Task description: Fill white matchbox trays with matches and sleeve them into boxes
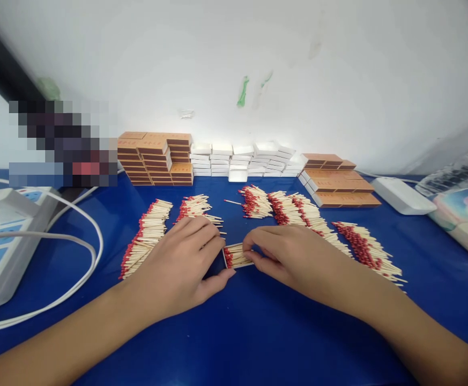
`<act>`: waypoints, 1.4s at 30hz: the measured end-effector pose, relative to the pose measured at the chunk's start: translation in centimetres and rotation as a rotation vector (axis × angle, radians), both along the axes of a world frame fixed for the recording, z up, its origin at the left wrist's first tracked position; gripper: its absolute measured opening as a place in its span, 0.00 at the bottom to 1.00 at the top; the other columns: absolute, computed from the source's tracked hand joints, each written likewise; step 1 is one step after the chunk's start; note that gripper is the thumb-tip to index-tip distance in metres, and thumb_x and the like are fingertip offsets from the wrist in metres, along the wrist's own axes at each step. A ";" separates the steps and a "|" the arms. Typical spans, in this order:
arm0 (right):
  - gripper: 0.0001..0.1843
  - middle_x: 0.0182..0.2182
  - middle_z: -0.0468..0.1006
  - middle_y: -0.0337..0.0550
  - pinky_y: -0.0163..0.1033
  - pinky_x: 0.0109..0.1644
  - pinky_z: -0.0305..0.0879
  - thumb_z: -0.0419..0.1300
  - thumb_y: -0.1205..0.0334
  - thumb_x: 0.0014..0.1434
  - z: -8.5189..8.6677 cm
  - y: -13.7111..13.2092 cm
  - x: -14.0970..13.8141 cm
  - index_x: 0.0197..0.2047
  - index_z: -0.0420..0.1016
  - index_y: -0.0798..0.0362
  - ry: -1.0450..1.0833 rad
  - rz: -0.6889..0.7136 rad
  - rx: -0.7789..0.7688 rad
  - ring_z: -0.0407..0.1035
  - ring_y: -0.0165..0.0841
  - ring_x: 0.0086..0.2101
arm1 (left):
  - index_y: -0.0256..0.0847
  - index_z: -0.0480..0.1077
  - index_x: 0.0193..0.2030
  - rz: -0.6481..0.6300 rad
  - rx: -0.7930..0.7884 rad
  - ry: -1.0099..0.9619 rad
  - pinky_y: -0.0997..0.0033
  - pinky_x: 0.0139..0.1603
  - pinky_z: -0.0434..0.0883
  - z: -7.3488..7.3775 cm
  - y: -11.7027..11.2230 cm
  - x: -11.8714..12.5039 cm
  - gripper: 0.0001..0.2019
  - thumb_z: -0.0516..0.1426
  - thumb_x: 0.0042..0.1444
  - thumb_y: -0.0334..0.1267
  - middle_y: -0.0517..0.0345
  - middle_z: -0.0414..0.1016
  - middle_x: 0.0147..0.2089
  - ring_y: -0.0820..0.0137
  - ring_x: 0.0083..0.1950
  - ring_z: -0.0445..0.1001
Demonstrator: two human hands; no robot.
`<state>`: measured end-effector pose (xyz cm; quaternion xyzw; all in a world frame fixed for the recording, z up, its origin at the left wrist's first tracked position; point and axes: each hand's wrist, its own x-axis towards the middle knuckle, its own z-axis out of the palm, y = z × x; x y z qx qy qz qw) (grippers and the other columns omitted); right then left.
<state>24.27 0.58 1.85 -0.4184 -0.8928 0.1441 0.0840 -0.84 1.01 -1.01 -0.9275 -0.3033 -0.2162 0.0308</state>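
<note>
My left hand [181,262] lies curled over a small matchbox sleeve on the blue table [250,332], fingers closed round it; the sleeve is mostly hidden. My right hand [294,254] pinches a small bundle of red-tipped matches [237,256] and holds it at the sleeve's open end. The red heads point left, toward my left hand. Loose rows of matches [147,236] lie just beyond both hands.
More match rows [362,249] spread to the right. Stacks of brown matchbox sleeves [155,158], white inner trays [242,158] and more brown sleeves [338,187] line the wall. A power strip [0,241] with white cables sits left; a white adapter [398,195] and tissue pack [465,220] right.
</note>
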 end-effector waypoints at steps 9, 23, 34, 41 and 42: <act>0.06 0.34 0.81 0.37 0.38 0.35 0.55 0.60 0.68 0.71 0.4 0.6 0.5 0.41 0.75 0.49 0.037 -0.036 -0.081 0.70 0.32 0.31 | 0.35 0.77 0.47 0.000 0.008 -0.006 0.47 0.57 0.76 0.0 0.0 0.0 0.13 0.61 0.70 0.45 0.48 0.79 0.44 0.52 0.53 0.76; 0.03 0.33 0.78 0.33 0.37 0.36 0.56 0.60 0.61 0.74 -0.4 0.8 1.8 0.46 0.75 0.44 0.048 -0.028 -0.164 0.71 0.31 0.32 | 0.36 0.76 0.47 -0.001 -0.042 -0.036 0.49 0.55 0.74 -0.2 0.1 -0.1 0.11 0.61 0.71 0.44 0.50 0.78 0.43 0.55 0.51 0.75; 0.06 0.30 0.76 0.33 0.37 0.36 0.55 0.58 0.65 0.74 0.0 1.0 0.8 0.42 0.75 0.48 0.071 -0.044 -0.231 0.68 0.30 0.30 | 0.36 0.76 0.46 -0.012 -0.052 -0.035 0.50 0.54 0.74 -0.1 0.0 -0.1 0.11 0.60 0.71 0.43 0.49 0.78 0.44 0.55 0.50 0.75; 0.06 0.26 0.69 0.31 0.36 0.33 0.54 0.59 0.61 0.74 0.1 1.5 0.7 0.43 0.76 0.48 0.148 -0.092 -0.191 0.63 0.29 0.27 | 0.36 0.76 0.47 -0.009 -0.048 -0.038 0.50 0.55 0.74 -0.2 0.1 -0.3 0.11 0.61 0.71 0.43 0.49 0.78 0.44 0.55 0.52 0.75; 0.06 0.26 0.69 0.31 0.36 0.33 0.54 0.59 0.61 0.74 0.0 1.6 0.7 0.43 0.76 0.48 0.160 -0.106 -0.178 0.63 0.29 0.27 | 0.36 0.76 0.48 -0.012 -0.052 -0.038 0.50 0.55 0.74 -0.2 0.1 -0.3 0.11 0.61 0.71 0.44 0.49 0.78 0.44 0.55 0.52 0.75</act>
